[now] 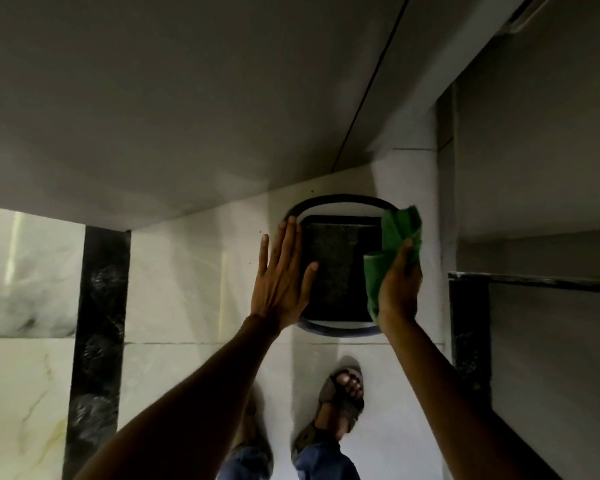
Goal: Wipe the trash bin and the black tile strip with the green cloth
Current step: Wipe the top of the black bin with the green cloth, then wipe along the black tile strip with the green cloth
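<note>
I look straight down on the trash bin (338,268), a white bin with a dark rim and a dark inside, standing on the pale floor by the wall. My left hand (281,278) lies flat and open against the bin's left side, fingers spread. My right hand (400,289) grips the green cloth (390,244) and presses it on the bin's right rim. The black tile strip (99,334) runs along the floor at the left, well away from both hands.
A grey wall (187,98) rises behind the bin. At the right stands a dark-edged ledge (534,282) and a second black strip (468,327). My sandalled feet (342,393) are just below the bin on the marble floor (194,289).
</note>
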Motion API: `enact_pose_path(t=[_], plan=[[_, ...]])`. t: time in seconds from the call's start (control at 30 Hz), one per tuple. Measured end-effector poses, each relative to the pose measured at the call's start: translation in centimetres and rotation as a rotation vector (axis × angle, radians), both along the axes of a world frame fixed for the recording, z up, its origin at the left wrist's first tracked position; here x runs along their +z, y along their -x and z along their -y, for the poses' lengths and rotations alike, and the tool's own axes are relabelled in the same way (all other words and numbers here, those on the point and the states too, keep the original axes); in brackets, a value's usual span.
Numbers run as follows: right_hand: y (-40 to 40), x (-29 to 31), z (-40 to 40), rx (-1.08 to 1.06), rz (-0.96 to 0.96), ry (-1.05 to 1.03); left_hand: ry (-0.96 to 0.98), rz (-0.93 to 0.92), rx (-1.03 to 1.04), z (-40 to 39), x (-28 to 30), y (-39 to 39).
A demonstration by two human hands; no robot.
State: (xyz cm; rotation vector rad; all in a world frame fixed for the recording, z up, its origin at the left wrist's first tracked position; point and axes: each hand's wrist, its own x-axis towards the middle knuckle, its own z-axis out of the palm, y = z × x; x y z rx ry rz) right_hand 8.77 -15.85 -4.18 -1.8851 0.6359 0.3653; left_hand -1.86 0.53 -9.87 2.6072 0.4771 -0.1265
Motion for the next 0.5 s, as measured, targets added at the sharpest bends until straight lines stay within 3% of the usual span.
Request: enact_pose_path(t=[0.13,0.23,0.5], plan=[[0.8,3.7,-1.5,-0.304,-0.257,-0.546,0.001,-0.044,0.069,-2.1,2.2,3.1],[2.9,6.1,-3.2,-0.359,-0.432,-0.805,-0.034,-0.026,0.124,-4.3,3.5,6.2],[10.0,7.3,-13.2,-0.044,-0.556,-0.775,-0.029,-0.04,0.361,-10.8,6.7,16.7]])
